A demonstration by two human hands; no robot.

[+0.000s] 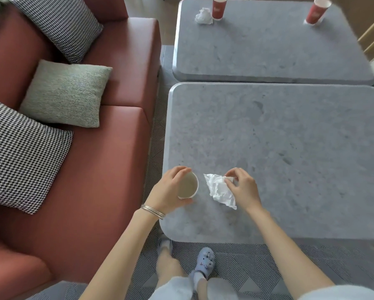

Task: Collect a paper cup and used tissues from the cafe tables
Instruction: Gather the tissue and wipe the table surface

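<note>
— At the near table's (289,148) left corner, what is the left hand (171,189) doing?
— It is curling round the paper cup (188,185), fingers and thumb wrapping its wall, its open mouth showing.
— And just right of that?
— A crumpled tissue (219,190) is lying on the grey top; the right hand (244,189) is pinching its upper edge between thumb and fingertips.
— Farther back?
— Two red cups (219,8) and another tissue (203,16) are sitting on the far table (268,50).
</note>
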